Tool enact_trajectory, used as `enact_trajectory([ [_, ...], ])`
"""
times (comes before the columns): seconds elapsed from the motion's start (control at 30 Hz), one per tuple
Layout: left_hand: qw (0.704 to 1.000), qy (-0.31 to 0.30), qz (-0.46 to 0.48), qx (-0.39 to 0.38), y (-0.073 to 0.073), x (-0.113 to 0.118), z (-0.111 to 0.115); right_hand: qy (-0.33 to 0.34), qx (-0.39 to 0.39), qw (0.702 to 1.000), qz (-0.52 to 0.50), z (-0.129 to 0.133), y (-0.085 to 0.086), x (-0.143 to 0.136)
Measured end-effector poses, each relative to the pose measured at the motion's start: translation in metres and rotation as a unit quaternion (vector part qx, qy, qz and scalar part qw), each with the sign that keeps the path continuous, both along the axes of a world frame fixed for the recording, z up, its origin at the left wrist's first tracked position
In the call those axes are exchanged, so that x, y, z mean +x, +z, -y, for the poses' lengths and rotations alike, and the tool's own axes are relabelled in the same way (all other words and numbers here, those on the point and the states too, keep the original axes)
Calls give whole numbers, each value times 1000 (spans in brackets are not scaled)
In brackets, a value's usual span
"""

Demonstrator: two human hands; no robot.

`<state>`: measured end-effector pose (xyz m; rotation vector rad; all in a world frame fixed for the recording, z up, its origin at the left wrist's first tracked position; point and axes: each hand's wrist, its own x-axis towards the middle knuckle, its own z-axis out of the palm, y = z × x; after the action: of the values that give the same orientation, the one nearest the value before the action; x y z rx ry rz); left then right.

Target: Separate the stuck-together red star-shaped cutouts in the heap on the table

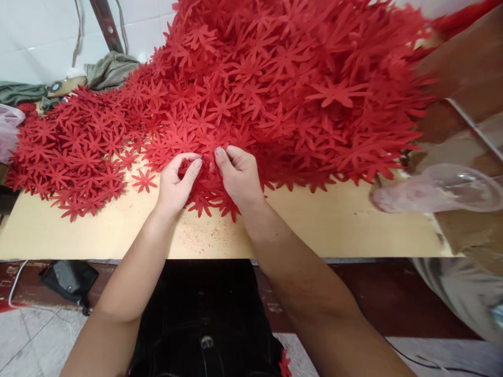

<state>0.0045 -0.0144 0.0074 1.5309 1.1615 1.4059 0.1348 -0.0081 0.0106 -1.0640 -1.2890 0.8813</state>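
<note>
A large heap of red flower-shaped cutouts (243,78) with long narrow petals spreads over the wooden table (326,225). At its front edge my left hand (176,183) and my right hand (240,175) are close together, a small gap between their fingertips. Each has thumb and forefinger pinched on red material, which looks like a flower cutout. Against the red heap behind, its outline is hard to make out. More cutouts lie right below my hands. One single red flower (144,180) rests on bare wood left of my left hand.
A lower pile of red flowers (74,152) covers the table's left side. A clear plastic cup (467,180) lies on its side at the right, by brown cardboard (463,63). Grey-green cloth (112,70) sits at the back left. Under the table is a black pouch (68,280).
</note>
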Motion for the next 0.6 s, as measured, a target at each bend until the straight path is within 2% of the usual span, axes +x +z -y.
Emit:
enact_trajectory([
  [0.13,1000,-24,18,-7,-1,2,0,-20,-13,999,26,0,-1,0],
  [0.27,998,-48,39,-23,-2,4,1,-12,-36,999,-3,-2,-1,-1],
  [0.4,997,-53,47,-24,-2,3,1,55,-84,990,-99,-3,-1,-5],
  [0.6,997,-66,45,6,2,3,3,185,-199,943,-192,-1,0,-8],
])
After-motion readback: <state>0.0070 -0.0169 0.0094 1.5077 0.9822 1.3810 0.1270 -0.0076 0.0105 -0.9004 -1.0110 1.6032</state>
